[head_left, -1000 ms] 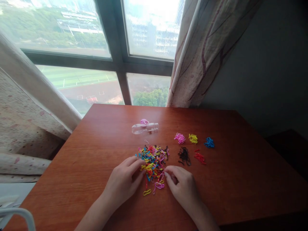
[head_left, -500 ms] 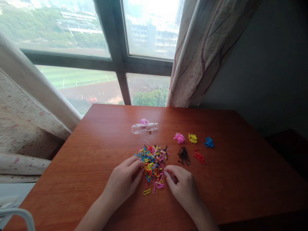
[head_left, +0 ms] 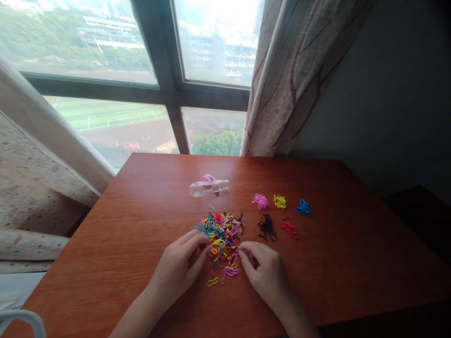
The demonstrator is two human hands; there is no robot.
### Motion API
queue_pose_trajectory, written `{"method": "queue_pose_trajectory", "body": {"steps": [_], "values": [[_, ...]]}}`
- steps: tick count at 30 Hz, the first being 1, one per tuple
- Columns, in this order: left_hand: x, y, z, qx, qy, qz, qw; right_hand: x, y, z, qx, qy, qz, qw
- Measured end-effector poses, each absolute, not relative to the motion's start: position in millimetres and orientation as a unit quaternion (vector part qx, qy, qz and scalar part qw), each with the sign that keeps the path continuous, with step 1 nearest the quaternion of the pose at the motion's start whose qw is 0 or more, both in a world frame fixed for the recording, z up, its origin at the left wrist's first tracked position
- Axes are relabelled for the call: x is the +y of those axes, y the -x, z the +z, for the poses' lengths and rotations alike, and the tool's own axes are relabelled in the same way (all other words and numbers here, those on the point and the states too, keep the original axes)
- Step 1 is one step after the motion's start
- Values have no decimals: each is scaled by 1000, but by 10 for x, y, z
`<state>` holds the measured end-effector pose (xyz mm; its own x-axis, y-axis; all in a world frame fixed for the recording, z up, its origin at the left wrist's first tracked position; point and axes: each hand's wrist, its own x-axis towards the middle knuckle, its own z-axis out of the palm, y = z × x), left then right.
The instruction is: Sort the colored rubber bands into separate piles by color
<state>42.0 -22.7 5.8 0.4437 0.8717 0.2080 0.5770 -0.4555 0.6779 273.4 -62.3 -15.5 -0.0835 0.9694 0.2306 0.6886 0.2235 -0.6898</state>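
A mixed pile of small elastic hair ties [head_left: 221, 234] in pink, yellow, blue, red and black lies on the wooden table. At its left edge my left hand [head_left: 181, 260] has thumb and forefinger drawn together by the bands; whatever is between the tips is too small to make out. On the right side of the pile, my right hand [head_left: 266, 265] is closed in a pinch, with a bit of red showing at its fingertips, seemingly a red hair tie. A loose yellow hair tie [head_left: 213, 281] lies in front of the pile.
Sorted heaps stand to the right: pink [head_left: 260, 201], yellow [head_left: 280, 202], blue [head_left: 303, 207], black [head_left: 268, 227] and red [head_left: 289, 229]. A clear plastic bottle [head_left: 202, 189] lies behind the pile, beside a pink item [head_left: 208, 178]. Window and curtains border the table [head_left: 151, 211].
The view has shifted slightly, moving everything a little left in the picture. Both hands stay at the pile's edges, with only slight finger movement.
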Motion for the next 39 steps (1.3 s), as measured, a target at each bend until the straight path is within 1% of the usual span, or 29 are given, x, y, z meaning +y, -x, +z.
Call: {"method": "queue_pose_trajectory", "body": {"steps": [4, 7, 10, 12, 13, 17, 21, 25, 32, 36, 39], "values": [[-151, -479, 145, 440, -810, 286, 262, -620, -2730, -154, -704, 588, 206, 339], [40, -693, 279, 422, -826, 281, 247, -608, -2733, -162, -706, 582, 209, 345], [324, -1102, 402, 380, -862, 252, 223, -596, -2743, -196, -705, 575, 210, 360], [527, -1441, 440, 356, -896, 190, 188, -593, -2750, -226, -704, 569, 208, 370], [624, -1613, 445, 347, -902, 181, 182, -593, -2753, -239, -704, 567, 207, 374], [928, -2200, 411, 329, -914, 167, 167, -600, -2758, -262, -708, 562, 203, 376], [1056, -2467, 374, 327, -918, 152, 164, -605, -2755, -247, -712, 558, 198, 378], [1053, -2341, 378, 335, -911, 168, 170, -608, -2754, -235, -713, 556, 198, 379], [864, -1562, 470, 364, -883, 233, 184, -604, -2761, -239, -710, 563, 211, 366], [612, -1083, 446, 384, -842, 292, 243, -603, -2755, -211, -715, 564, 208, 356], [428, -795, 385, 414, -820, 294, 265, -604, -2746, -193, -714, 567, 205, 357]]}}
